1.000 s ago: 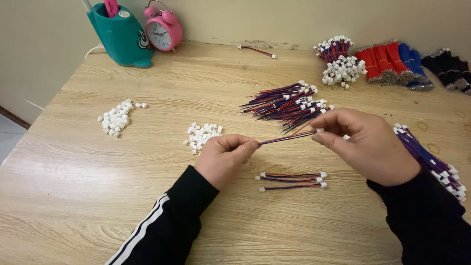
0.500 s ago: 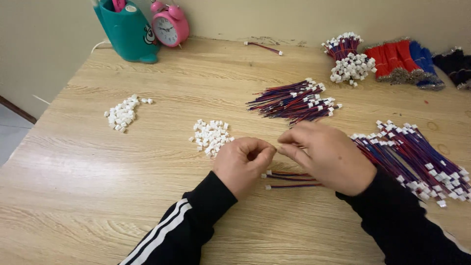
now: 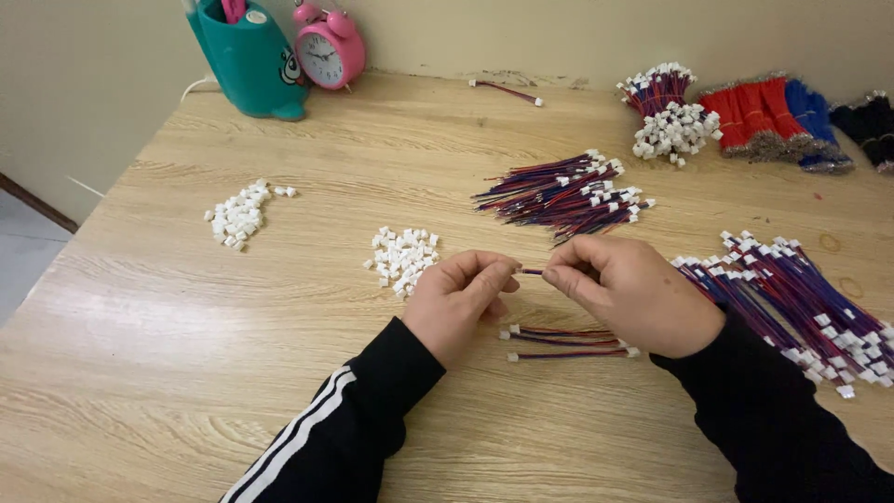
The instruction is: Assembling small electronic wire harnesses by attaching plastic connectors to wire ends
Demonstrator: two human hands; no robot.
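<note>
While both hands pinch it, the wire spans left hand and right hand.

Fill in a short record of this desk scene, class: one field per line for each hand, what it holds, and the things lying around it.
left hand: pinches one end of the wire pair
right hand: pinches the other end
wire pair: red and blue, short stretch showing between the fingertips
below the hands: finished leads with white ends
nearest pile: white connectors
far left: second white pile
right: large wire bundle
back edge: teal holder, pink alarm clock
surface: wooden table
</note>
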